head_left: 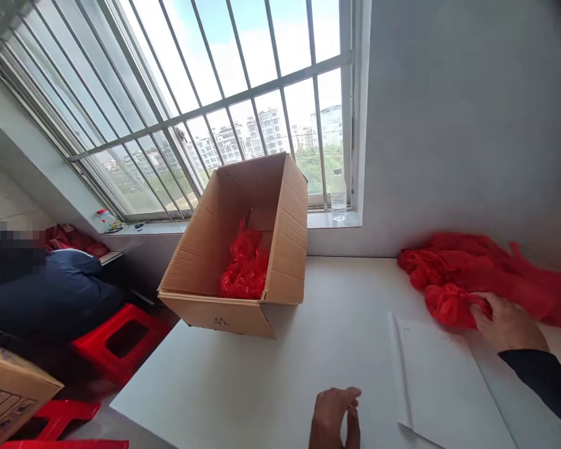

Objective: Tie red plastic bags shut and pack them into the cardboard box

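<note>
At the right of the table, my right hand (509, 321) is closed on a bunched part of a pile of thin red fabric (490, 274), which lies against the wall. My left hand (334, 418) hovers low in the middle of the view, near the table's front side, thumb and fingers apart, holding nothing. Between the hands lies a white paper sheet (449, 374) with a folded left edge. Beyond my left hand stands an open cardboard box (287, 249), with several crumpled red fabric bundles (245, 268) in its bottom.
The white table (215, 374) runs under the window. A clear bottle (339, 196) stands on the sill behind the box. At left, a person in dark clothing (51, 293) sits near a red stool (121, 340). A printed carton (14, 393) is at lower left.
</note>
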Action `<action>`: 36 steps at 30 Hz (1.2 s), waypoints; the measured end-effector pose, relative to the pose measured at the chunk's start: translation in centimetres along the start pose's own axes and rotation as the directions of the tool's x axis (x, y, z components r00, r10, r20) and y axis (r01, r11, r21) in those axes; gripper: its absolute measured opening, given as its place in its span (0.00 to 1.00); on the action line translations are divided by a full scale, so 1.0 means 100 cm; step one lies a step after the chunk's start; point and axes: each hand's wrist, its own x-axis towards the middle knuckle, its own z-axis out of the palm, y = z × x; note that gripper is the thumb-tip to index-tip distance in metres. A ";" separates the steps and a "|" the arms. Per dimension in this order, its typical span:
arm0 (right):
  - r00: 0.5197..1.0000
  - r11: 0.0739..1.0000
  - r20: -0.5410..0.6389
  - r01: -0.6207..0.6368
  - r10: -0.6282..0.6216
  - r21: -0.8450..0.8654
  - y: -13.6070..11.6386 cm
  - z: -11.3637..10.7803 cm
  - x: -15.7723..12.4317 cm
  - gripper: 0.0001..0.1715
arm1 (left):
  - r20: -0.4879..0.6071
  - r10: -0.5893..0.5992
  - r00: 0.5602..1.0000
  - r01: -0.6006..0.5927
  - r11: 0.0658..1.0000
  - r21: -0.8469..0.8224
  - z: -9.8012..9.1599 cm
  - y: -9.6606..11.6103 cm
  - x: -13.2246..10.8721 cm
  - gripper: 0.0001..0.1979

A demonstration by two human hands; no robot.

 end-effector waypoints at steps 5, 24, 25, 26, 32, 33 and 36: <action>0.994 0.990 0.027 -0.108 0.106 0.095 -0.050 -0.036 -0.021 0.21 | 0.151 -0.128 0.980 0.144 0.984 -0.101 -0.005 0.001 0.029 0.13; 0.831 0.746 0.539 -0.273 -0.135 0.607 -0.169 0.024 -0.079 0.16 | 0.218 -0.055 0.974 0.089 0.984 -0.152 0.051 -0.035 0.104 0.13; 0.834 0.767 0.538 -0.262 -0.126 0.586 -0.169 0.023 -0.081 0.16 | 0.212 -0.045 0.976 0.080 0.984 -0.157 0.050 -0.037 0.104 0.11; 0.850 0.806 0.515 -0.227 -0.110 0.547 -0.169 0.023 -0.085 0.18 | 0.202 -0.041 0.979 0.074 0.985 -0.159 0.050 -0.038 0.103 0.10; 0.948 0.944 0.163 0.231 -0.273 0.233 -0.168 0.030 -0.101 0.20 | 0.167 -0.007 0.986 0.035 0.986 -0.165 0.050 -0.033 0.094 0.11; 0.940 0.932 0.140 0.274 -0.311 0.236 -0.169 0.032 -0.101 0.18 | 0.166 0.011 0.986 0.017 0.986 -0.165 0.050 -0.031 0.093 0.11; 0.932 0.911 0.104 0.309 -0.347 0.274 -0.172 0.032 -0.097 0.14 | 0.164 0.105 0.981 -0.082 0.987 -0.140 0.047 -0.026 0.095 0.12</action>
